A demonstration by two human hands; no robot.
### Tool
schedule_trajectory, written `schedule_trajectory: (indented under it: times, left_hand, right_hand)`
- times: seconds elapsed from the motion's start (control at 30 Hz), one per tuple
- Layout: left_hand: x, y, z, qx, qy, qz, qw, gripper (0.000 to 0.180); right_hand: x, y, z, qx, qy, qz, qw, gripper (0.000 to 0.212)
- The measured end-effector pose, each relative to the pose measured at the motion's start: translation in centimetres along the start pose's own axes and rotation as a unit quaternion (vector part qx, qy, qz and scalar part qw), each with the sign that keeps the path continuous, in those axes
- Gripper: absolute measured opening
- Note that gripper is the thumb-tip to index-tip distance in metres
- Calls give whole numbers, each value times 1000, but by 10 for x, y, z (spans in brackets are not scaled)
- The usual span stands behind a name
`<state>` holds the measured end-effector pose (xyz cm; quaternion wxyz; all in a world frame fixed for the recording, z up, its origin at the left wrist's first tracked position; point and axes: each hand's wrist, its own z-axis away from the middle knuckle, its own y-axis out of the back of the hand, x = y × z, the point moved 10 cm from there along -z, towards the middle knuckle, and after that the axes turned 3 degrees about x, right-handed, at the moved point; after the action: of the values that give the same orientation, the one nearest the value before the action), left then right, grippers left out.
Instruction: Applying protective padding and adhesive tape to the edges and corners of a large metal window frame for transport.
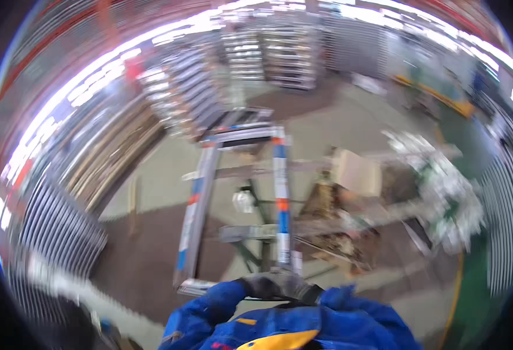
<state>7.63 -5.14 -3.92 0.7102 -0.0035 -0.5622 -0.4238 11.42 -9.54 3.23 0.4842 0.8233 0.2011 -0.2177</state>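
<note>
Both my hands, in grey gloves with dark cuffs, are close together in front of my body at the lower middle. My left hand [260, 286] and my right hand [293, 286] look closed, their fingers blurred. Whatever lies between them I cannot make out. They are beside the near right corner of a long rectangular frame [281, 175]; whether they touch it is unclear. White, blue and orange coverings line the frame's sides. It rests on a dark stand [250, 233], with a small white object [243, 200] visible inside its outline.
Right of the frame lie a cardboard box [356, 172], brown scraps and a heap of clear plastic wrap [452, 198]. Long profiles [113, 151] are stacked at left, with ribbed bundles [64, 221] nearer. Stacked racks [288, 55] stand at the back. A green lane [484, 245] runs along the right.
</note>
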Motion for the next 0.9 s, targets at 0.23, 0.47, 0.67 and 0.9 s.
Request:
schedule_trajectory:
  times: [0.23, 0.47, 0.67, 0.9]
  left_hand:
    - [21, 4, -33, -100, -99, 506, 851, 49]
    - [66, 44, -8, 96, -128, -114, 981, 51]
    - [38, 46, -15, 123, -89, -128, 980, 49]
    - [8, 45, -14, 151, -50, -122, 980, 47]
  right_hand:
    - [-2, 31, -32, -3, 34, 52, 998, 48]
    - [0, 22, -18, 53, 82, 31, 995, 44]
    - [32, -8, -4, 42, 46, -14, 998, 48]
    - [32, -9, -16, -18, 7, -24, 1000, 45]
